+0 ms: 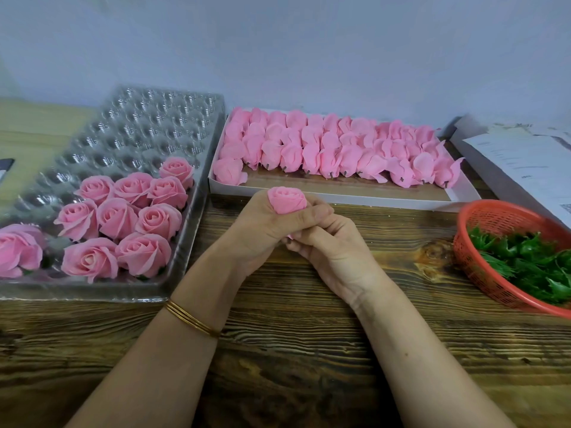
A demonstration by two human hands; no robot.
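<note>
A pink rose head (286, 199) stands upright above my left hand (265, 227), whose fingers curl round its lower part at the middle of the wooden table (278, 350). My right hand (327, 245) sits just below and to the right, its fingers curled under the flower's base and against my left fingers. The base of the rose is hidden between the two hands. A thin gold bangle (191, 319) circles my left wrist.
A clear plastic cell tray (145, 125) on the left holds several finished pink roses (123, 223). A white box (340, 197) behind my hands holds rows of pink buds (333, 149). A red basket (472, 242) with green leaves (531, 264) sits at the right, with papers (519, 156) behind it.
</note>
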